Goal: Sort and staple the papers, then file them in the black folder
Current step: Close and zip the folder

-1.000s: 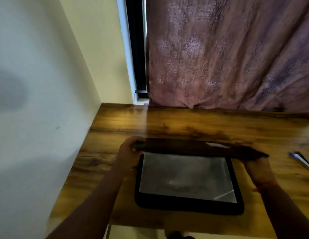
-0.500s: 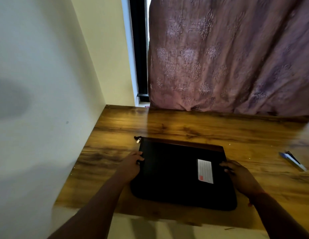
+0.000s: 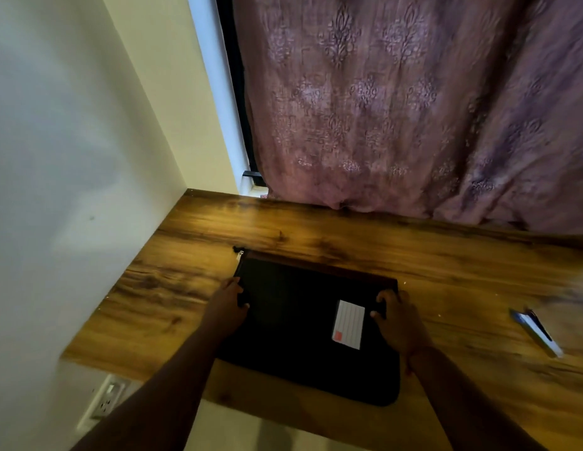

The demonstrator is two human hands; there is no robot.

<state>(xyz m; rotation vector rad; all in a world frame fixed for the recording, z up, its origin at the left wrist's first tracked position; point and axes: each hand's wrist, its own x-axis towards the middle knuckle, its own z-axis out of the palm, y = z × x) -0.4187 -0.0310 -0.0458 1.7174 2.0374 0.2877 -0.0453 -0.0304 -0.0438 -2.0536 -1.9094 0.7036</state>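
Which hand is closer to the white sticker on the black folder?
The right hand. It grips the black folder edge right beside the white sticker, while the left hand holds the far edge.

Wall (image 3: 72,190) left (close); curtain (image 3: 414,109) behind

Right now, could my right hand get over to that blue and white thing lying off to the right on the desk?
Probably yes. The right hand grips the black folder, and only bare desk lies between it and the blue and white thing.
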